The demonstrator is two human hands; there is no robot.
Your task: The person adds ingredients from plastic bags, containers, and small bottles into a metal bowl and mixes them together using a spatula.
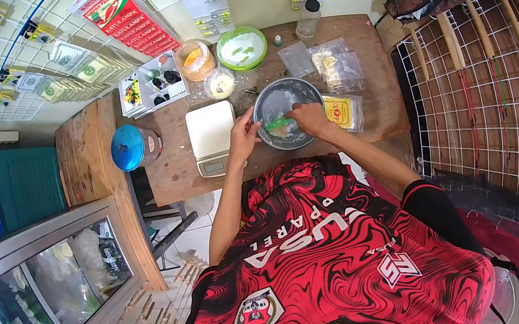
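A round grey bowl (285, 91) stands on the wooden table, with some pale, wet-looking stuff on its inside. My left hand (243, 138) is closed on the bowl's left rim. Inside the bowl, my right hand (311, 118) is closed round one end of a green spatula (278, 123), whose other end points left toward my left fingers. A white kitchen scale (213, 133) lies left of the bowl. To the bowl's right are a yellow-labelled packet (341, 110) and clear plastic bags (338, 68).
Behind the bowl are a green bowl of white powder (242, 48), an orange-filled tub (193, 60), a small tub (219, 83) and a jar (308, 20). A blue-lidded pot (129, 147) and a white organiser (152, 86) stand left. Rods hang on the right grid.
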